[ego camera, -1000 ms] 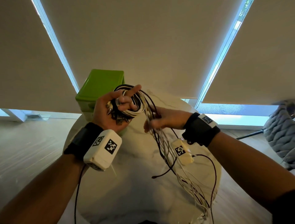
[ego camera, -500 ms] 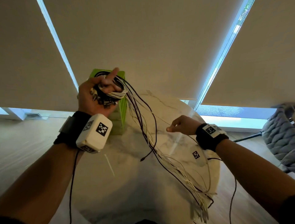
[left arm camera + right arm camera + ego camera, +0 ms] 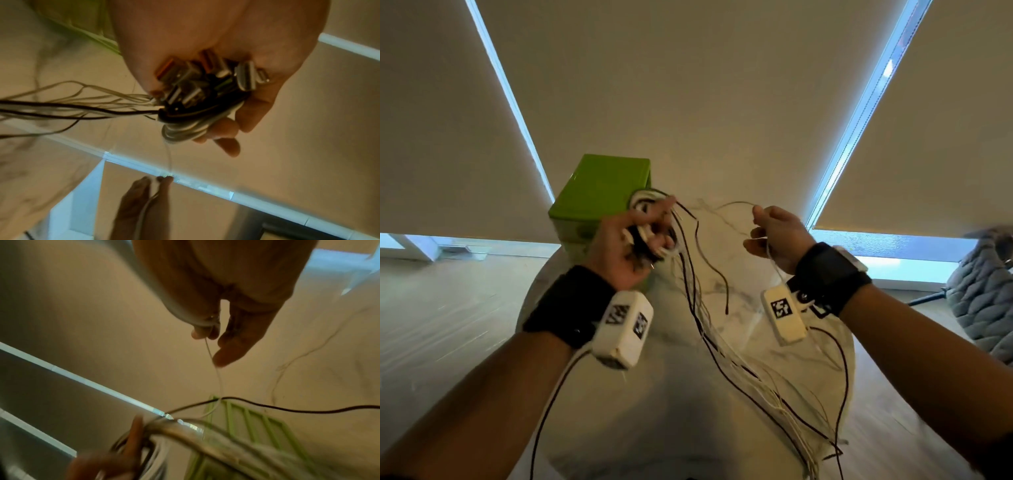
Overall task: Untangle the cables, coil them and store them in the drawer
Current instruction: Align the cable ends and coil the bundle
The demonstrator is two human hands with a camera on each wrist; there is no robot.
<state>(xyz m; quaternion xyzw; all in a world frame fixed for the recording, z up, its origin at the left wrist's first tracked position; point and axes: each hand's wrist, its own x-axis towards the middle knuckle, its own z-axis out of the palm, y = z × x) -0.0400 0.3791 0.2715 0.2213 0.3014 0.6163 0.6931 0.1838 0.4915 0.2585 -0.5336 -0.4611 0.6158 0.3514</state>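
My left hand grips a coiled bundle of black and white cables in front of the green drawer box; the left wrist view shows several plugs bunched in the palm. Loose cable tails hang from the bundle down across the round marble table. My right hand, raised to the right of the bundle, pinches one thin white cable that arcs back to the left hand. The same cable runs out from between thumb and fingers in the right wrist view.
The green box stands at the table's back left edge. Window blinds rise behind the table. A grey knitted chair sits at the far right on the wooden floor. Cable ends trail over the table's front right edge.
The left hand came down and rightward with the bundle. The right hand rose and drew a thin white cable out of the bundle to the right.
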